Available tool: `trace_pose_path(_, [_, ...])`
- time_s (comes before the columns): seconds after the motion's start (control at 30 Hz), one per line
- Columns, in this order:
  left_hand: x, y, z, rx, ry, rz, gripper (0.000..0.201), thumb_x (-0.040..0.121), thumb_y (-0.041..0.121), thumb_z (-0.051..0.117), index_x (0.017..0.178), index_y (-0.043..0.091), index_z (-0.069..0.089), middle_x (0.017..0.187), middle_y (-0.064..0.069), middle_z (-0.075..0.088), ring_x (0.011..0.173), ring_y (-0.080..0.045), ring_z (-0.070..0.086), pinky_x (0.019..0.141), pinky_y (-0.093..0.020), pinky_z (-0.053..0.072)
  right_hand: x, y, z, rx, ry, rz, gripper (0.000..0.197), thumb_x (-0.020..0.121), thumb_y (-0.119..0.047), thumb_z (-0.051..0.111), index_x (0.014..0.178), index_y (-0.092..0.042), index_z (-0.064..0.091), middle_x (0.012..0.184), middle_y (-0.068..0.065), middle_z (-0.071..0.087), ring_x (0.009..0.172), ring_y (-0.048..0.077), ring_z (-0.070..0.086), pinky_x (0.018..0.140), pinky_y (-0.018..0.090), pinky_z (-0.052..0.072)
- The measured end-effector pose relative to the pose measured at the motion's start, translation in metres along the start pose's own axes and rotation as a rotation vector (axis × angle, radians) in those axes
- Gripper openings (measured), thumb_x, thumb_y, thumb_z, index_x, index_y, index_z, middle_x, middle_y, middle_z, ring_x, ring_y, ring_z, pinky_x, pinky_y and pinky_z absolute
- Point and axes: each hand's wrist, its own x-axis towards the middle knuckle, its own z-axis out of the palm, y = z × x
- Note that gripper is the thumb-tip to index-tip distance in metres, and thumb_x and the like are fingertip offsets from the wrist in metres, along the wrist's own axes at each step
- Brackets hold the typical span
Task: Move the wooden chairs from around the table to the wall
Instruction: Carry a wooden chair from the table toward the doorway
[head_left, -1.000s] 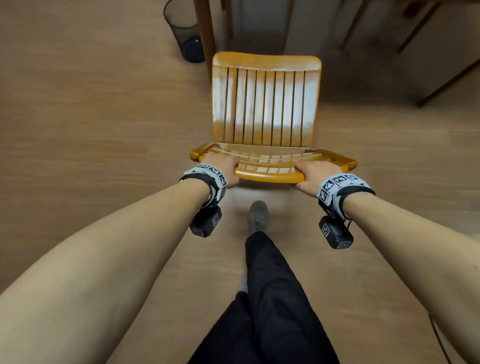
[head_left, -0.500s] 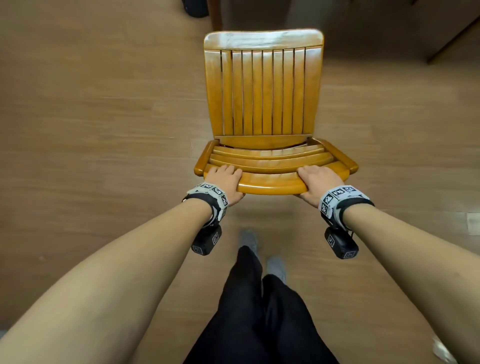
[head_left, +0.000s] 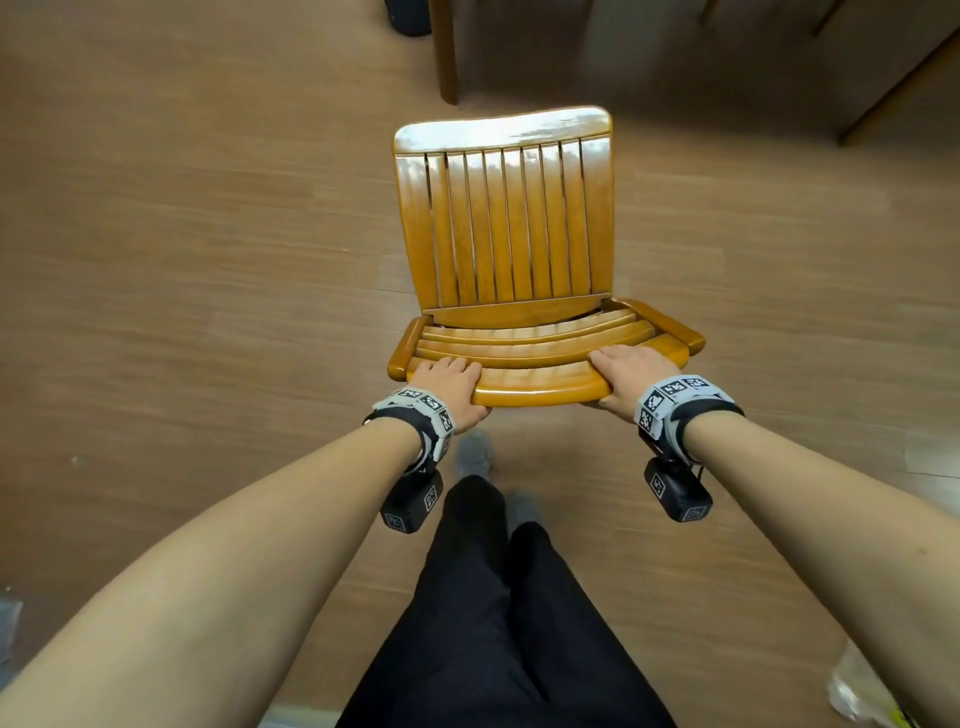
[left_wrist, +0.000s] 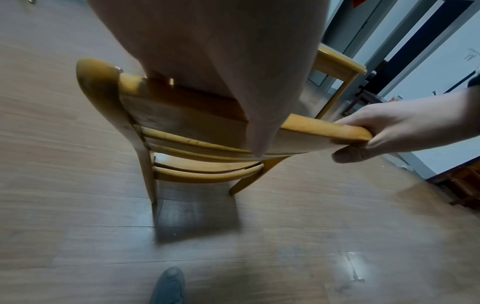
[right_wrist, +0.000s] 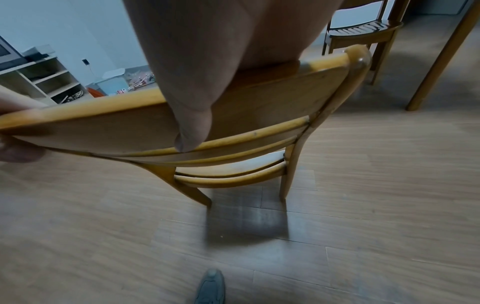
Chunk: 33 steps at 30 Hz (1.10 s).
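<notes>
i have the wooden chair (head_left: 511, 249) by its top back rail, left hand (head_left: 451, 387) near one end, right hand (head_left: 626, 376) near the other, both clamped on it with fingers over the top and thumbs on the rear face. the chair sits out on the wooden floor (head_left: 182, 260), facing away from me, clear of the table leg (head_left: 445, 49). i cannot tell whether its legs touch the floor.

risks from here: my shoe (head_left: 474, 454) is just behind the back legs, so pulling back could put a leg on my toes or trip me. the wall isn't in view, so i could back the chair into something unseen. a second chair (right_wrist: 363, 33) stands by the table and could catch a swing. the rail looks glossy; a tilted grip may slip. dragging legs may scuff or snag on board seams.
</notes>
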Motion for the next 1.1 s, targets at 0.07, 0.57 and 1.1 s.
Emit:
trace_pose_path(0.07, [-0.005, 0.010, 0.004, -0.016, -0.011, -0.012, 0.056, 0.093, 0.053, 0.053, 0.137, 0.019, 0.048, 0.139, -0.005, 0.052, 0.129, -0.027, 0.047, 0.108, -0.044, 0.038, -0.009, 0.004, 0.000, -0.012, 0.001, 0.000, 0.050, 0.094, -0.058, 0.058, 0.128, -0.022, 0.055, 0.131, 0.001, 0.061, 0.119, 0.022, 0.058, 0.098, 0.037, 0.047])
trace_pose_path(0.57, [-0.009, 0.035, -0.018, -0.073, 0.046, -0.149, 0.039, 0.085, 0.040, 0.052, 0.117, 0.020, 0.056, 0.122, -0.006, 0.061, 0.110, -0.030, 0.057, 0.095, -0.043, 0.047, -0.024, 0.015, -0.010, -0.057, 0.183, 0.080, 0.040, 0.092, -0.028, 0.060, 0.129, -0.013, 0.056, 0.131, 0.008, 0.059, 0.124, 0.029, 0.052, 0.111, 0.040, 0.034])
trace_pose_path(1.1, [0.009, 0.010, -0.067, -0.040, 0.138, -0.157, 0.039, 0.090, 0.034, 0.057, 0.123, 0.015, 0.052, 0.118, -0.007, 0.057, 0.107, -0.028, 0.055, 0.095, -0.039, 0.042, 0.017, 0.007, -0.044, -0.037, 0.352, 0.157, 0.047, 0.085, -0.031, 0.067, 0.126, -0.009, 0.055, 0.121, 0.011, 0.059, 0.113, 0.030, 0.053, 0.106, 0.041, 0.038])
